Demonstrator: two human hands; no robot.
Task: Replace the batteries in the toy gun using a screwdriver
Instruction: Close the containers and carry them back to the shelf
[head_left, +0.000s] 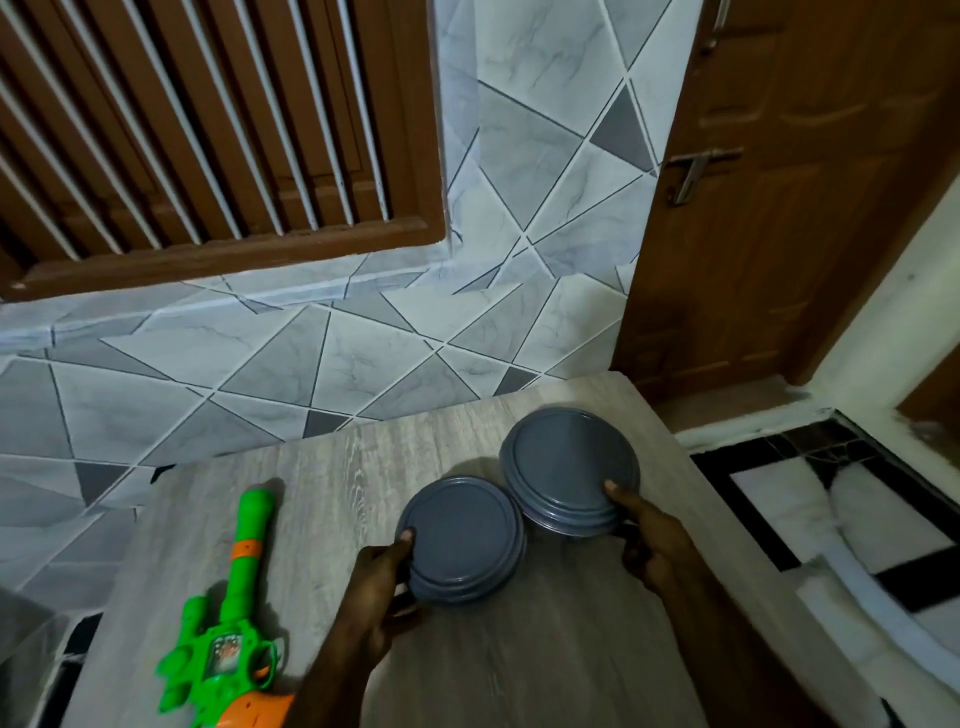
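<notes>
Head view: the toy gun (223, 644) lies at the table's (519, 675) near left, barrel pointing far. The left hand (379, 577) curls round the nearer grey jar (460, 535), and the right hand (654, 540) round the farther jar (569, 462). Risk: the left forearm passes just beside the gun, so a sideways sweep could knock it off the near edge.
</notes>
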